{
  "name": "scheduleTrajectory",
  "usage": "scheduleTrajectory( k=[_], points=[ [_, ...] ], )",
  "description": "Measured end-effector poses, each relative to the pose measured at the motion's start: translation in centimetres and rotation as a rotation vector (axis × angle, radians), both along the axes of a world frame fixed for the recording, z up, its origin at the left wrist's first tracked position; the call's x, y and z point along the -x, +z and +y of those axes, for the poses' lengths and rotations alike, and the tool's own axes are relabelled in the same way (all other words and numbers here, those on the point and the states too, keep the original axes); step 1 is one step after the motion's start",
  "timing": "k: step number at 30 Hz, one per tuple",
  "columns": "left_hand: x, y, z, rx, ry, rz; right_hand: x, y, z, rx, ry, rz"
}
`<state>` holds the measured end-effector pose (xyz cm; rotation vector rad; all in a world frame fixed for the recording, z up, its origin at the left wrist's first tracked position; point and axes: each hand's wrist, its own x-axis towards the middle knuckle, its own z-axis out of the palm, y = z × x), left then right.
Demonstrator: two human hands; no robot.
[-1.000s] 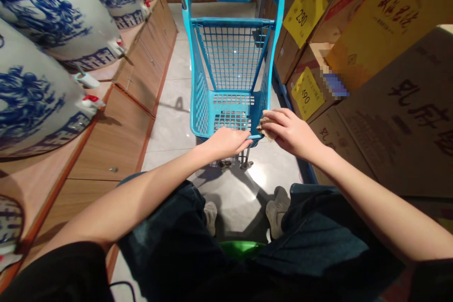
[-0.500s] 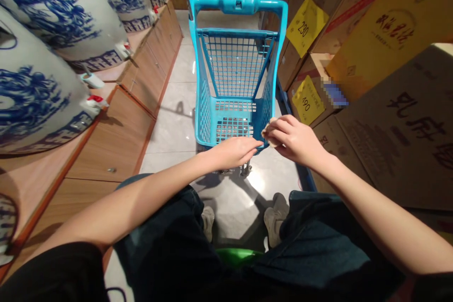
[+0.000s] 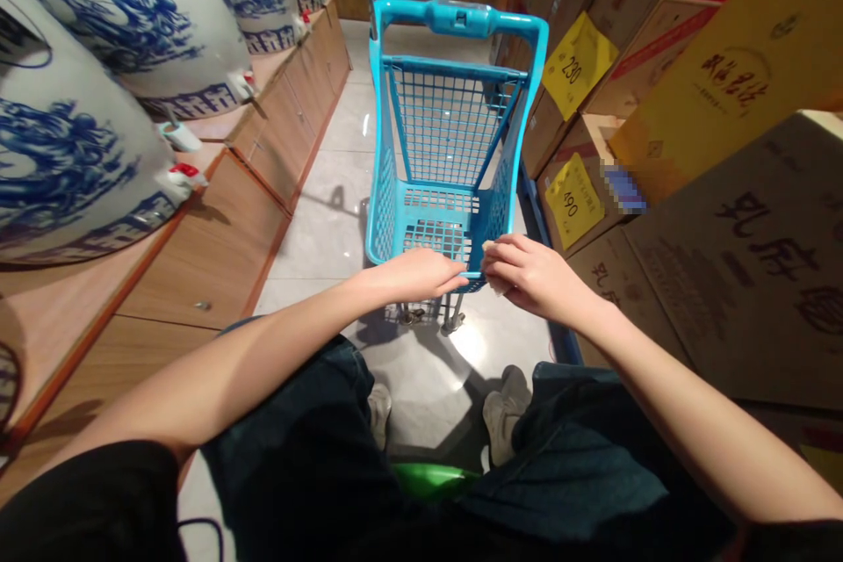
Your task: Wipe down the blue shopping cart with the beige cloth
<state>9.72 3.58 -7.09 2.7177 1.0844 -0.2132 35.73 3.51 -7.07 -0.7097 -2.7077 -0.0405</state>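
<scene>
Blue cart (image 3: 431, 212) is on the floor (image 3: 316, 228) right in front of the knees, long axis running straight away, handle (image 3: 461, 18) at the far end. Left hand (image 3: 425, 272) is on the near rim, can't tell if it's actually gripping. Right hand (image 3: 527, 275) has a crumpled cloth (image 3: 498, 286) pinched by the near right corner.

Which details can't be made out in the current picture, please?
In the head view:
Pale rag: mostly covered by the right hand; its full shape is hidden.
Cart's near rim: partly behind the left hand; grip or mere contact is unclear.
Green object: mostly hidden by the trousers; unidentifiable.
Yellow 490 sign: lower print too small to read.
Large patterned jar: cut off by the picture's left edge.
</scene>
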Motion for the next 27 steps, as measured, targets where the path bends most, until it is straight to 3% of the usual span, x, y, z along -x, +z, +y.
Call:
scheduleTrajectory(
  k=[2,6,13,19,25,27],
  points=[
    [-0.4,-0.4,-0.2,-0.025,0.000,-0.008,-0.7,0.3,0.9,0.040,-0.015,0.049],
    [-1.0,-0.6,-0.4,-0.028,-0.022,-0.024,-1.5,0.5,1.9,-0.046,-0.087,0.127],
    [-0.9,0.7,-0.8,0.007,-0.080,0.005,-0.9,-0.1,0.8,0.094,0.045,0.101],
    [-0.7,0.7,-1.0,0.079,-0.149,-0.083,-2.8,0.2,2.5,-0.007,-0.155,0.177],
    [-0.6,0.2,-1.4,0.128,-0.216,-0.146,-0.5,0.8,0.1,0.026,0.024,0.021],
    [-0.7,0.1,-1.5,0.135,-0.215,-0.152,-1.0,0.7,0.7,-0.005,0.001,0.062]
  ],
)
